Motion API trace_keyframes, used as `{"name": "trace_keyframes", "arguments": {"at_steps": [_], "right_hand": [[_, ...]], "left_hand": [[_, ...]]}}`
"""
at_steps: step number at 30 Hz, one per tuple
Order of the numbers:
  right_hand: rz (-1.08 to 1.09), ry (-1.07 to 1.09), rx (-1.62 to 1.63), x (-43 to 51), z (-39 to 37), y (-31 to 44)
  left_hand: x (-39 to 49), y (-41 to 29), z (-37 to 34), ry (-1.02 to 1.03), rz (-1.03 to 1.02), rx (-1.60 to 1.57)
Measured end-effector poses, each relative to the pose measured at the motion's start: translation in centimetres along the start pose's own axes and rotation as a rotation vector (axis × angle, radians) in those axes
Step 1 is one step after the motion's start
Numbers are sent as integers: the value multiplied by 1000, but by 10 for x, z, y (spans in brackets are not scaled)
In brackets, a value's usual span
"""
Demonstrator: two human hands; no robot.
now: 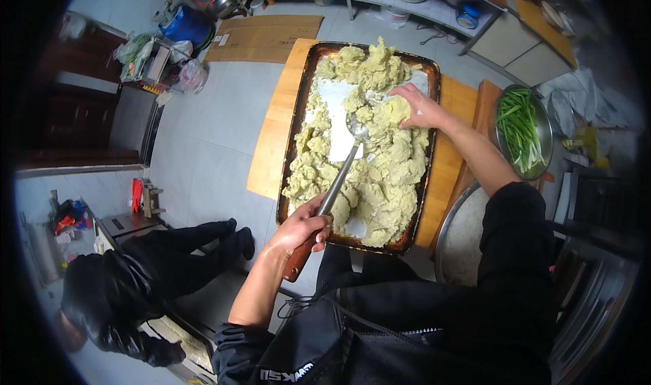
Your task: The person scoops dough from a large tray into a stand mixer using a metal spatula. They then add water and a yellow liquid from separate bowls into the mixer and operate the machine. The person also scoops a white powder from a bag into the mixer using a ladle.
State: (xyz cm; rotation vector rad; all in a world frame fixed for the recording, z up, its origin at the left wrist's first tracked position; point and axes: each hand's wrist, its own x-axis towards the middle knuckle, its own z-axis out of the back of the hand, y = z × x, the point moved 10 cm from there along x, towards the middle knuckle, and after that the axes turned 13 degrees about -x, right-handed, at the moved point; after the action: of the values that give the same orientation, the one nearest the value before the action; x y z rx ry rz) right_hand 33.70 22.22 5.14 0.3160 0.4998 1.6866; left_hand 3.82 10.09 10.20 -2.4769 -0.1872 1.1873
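Observation:
A dark-rimmed baking tray (pixel 432 80) holds clumps of pale yellow-green, mash-like food (pixel 402 181) over a whitish base. My left hand (pixel 305 227) is closed round the reddish-brown handle of a metal ladle (pixel 339 179), near the tray's front edge. The ladle's bowl lies among the clumps at the middle of the tray, partly covered with food. At the upper right of the tray, my right hand (pixel 419 108) has its fingers spread round a clump; its fingertips touch the food, and whether they grip it is hard to tell.
Under the tray is a wooden board or tabletop (pixel 269 146). On the right stand a metal bowl of green onions (pixel 521 131) and a large round metal pan (pixel 460 242). Flattened cardboard (pixel 264 37) lies on the floor beyond. Another person (pixel 137 283) bends over a tray at lower left.

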Motion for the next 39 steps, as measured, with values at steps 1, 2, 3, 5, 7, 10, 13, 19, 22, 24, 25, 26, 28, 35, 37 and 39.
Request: {"name": "trace_keyframes", "arguments": {"at_steps": [1,2,3,5,7,10,13,19,22,24,25,26,28,35,37,39], "right_hand": [[-33,63,82,3,-6,-3],[-101,159,157,6,-13,-11],[-145,246,258,8,-20,-17],[-163,164,170,15,-11,-27],[-190,104,196,21,-2,-40],[-253,-31,272,15,12,-56],[-342,-106,564,0,17,-66],[-463,-194,1124,-18,17,-61],[-454,-225,1313,-18,2,-46],[-366,-167,1399,-17,-7,-26],[-402,-133,1427,-19,-16,-19],[-413,-90,1456,-19,-26,-7],[-386,-7,1496,-17,-43,24],[-358,392,1496,-34,-139,156],[-394,476,1427,-48,-174,191],[-374,677,1374,-72,-210,243]], "left_hand": [[-1,1,1,4,-18,-32],[0,2,1,9,-38,-62],[3,1,-2,50,-77,-103],[6,12,5,-5,-63,-118],[10,19,7,15,-66,-163],[13,34,13,25,-92,-170],[22,57,16,43,-92,-156],[61,82,13,95,-158,-171],[63,85,32,-103,-298,246],[48,74,34,-228,-540,650],[40,79,37,-234,-584,632],[32,85,42,-262,-611,631],[12,103,58,-342,-653,495],[-85,214,142,-676,-757,230],[-117,271,171,-797,-771,97],[-146,339,191,-936,-792,-29]]}}
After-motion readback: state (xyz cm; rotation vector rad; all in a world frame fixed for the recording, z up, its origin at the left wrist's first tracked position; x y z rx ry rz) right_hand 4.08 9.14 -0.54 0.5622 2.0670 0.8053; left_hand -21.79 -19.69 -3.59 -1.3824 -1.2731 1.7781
